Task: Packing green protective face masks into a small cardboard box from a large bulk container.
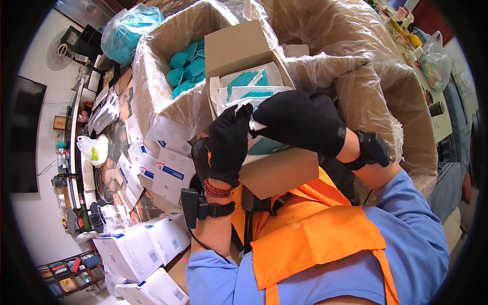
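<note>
An open brown cardboard box [234, 48] stands before me, filled with flat white-edged clear packets [254, 79] that have teal pieces inside. Above the packets my two hands, in black gloves, are close together with fingertips pinched. My left hand [226, 145] is closed at the white edge of a packet. My right hand [300, 122] is closed too, and a bit of white packet edge [257, 125] shows at its fingertips. The gloves hide most of what lies between the fingers.
A plastic-lined carton [152, 101] left of the box holds loose teal pieces [188, 66]. Larger lined cartons [351, 30] stand behind and right. Printed white flat cartons [173, 175] lie at left; white boxes [129, 254] are stacked lower left. A bag of teal pieces [129, 33] sits far left.
</note>
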Tool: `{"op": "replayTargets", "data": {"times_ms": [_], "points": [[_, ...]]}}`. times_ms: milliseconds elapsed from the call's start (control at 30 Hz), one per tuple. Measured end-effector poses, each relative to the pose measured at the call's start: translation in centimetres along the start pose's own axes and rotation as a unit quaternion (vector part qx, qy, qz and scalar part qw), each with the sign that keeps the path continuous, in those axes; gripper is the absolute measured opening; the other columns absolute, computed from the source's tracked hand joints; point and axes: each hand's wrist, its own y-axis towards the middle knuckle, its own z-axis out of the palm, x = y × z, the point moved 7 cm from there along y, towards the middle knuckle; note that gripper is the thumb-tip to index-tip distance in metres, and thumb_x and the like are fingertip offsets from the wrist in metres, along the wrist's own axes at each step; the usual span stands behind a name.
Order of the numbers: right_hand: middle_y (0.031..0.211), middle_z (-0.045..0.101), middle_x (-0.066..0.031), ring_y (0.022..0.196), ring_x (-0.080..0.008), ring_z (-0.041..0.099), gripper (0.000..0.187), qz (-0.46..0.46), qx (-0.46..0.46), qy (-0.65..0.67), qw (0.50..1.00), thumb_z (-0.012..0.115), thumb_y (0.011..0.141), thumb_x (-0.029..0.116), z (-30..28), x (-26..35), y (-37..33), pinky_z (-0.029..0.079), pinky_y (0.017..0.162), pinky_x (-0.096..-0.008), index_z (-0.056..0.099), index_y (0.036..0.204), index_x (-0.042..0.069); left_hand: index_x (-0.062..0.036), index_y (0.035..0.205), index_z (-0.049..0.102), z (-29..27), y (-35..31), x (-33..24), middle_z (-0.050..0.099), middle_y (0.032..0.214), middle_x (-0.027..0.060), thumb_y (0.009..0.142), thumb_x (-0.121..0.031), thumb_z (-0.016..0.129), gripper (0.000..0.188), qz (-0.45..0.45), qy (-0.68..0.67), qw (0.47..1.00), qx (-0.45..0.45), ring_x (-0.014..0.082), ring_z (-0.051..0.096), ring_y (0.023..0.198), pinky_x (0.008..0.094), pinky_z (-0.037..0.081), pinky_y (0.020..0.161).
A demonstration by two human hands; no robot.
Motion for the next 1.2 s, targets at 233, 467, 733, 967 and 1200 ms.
{"op": "replayTargets", "data": {"times_ms": [233,467,733,967,1200], "points": [[0.063,0.059,-0.0104,0.061,-0.0260,0.063,0.011,-0.080,0.028,-0.106,0.991,0.065,0.073,0.020,0.8,3.9,-1.5,0.047,0.056,-0.0376,0.064,0.067,0.010,0.0009,0.087,0.070,-1.2,0.1,0.0,0.068,0.077,0.0194,0.092,-0.015,0.060,0.019,0.156,0.241,0.950,-0.123,0.0310,0.064,0.065,0.0386,0.048,0.058],[0.063,0.055,-0.0061,0.059,-0.0218,0.059,0.011,-0.133,0.033,-0.130,0.982,0.063,0.074,0.022,0.5,5.5,-3.6,0.043,0.056,-0.0354,0.060,0.070,0.013,-0.0019,0.109,0.063,0.7,-0.7,-1.7,0.065,0.075,0.0145,0.088,-0.008,0.060,0.022,0.299,0.471,0.826,-0.078,0.0287,0.064,0.064,0.0368,0.050,0.054],[0.070,0.050,-0.0044,0.063,-0.0212,0.055,0.011,-0.119,0.022,-0.134,0.984,0.062,0.078,0.023,-0.1,7.0,-4.7,0.038,0.057,-0.0356,0.057,0.075,0.014,-0.0020,0.122,0.057,-0.3,1.3,2.7,0.064,0.080,0.0137,0.082,-0.003,0.060,0.039,0.244,0.554,0.792,-0.078,0.0248,0.066,0.077,0.0368,0.052,0.065],[0.071,0.056,-0.0049,0.068,-0.0224,0.060,0.014,-0.059,0.025,-0.105,0.992,0.065,0.074,0.026,-1.0,5.6,-4.4,0.045,0.062,-0.0369,0.061,0.076,0.013,0.0036,0.105,0.063,-2.2,1.3,0.0,0.068,0.092,0.0159,0.100,-0.026,0.041,0.038,0.073,0.212,0.962,-0.155,0.0251,0.064,0.078,0.0336,0.048,0.066],[0.075,0.058,-0.0061,0.072,-0.0260,0.062,0.018,0.029,-0.153,-0.101,0.983,0.068,0.073,0.020,-3.6,3.9,-2.8,0.048,0.065,-0.0394,0.063,0.087,0.009,-0.0048,0.086,0.060,0.3,0.4,-1.3,0.061,0.079,0.0046,0.102,-0.033,0.040,0.038,-0.060,-0.293,0.953,-0.040,0.0155,0.059,0.075,0.0263,0.046,0.071]]}}
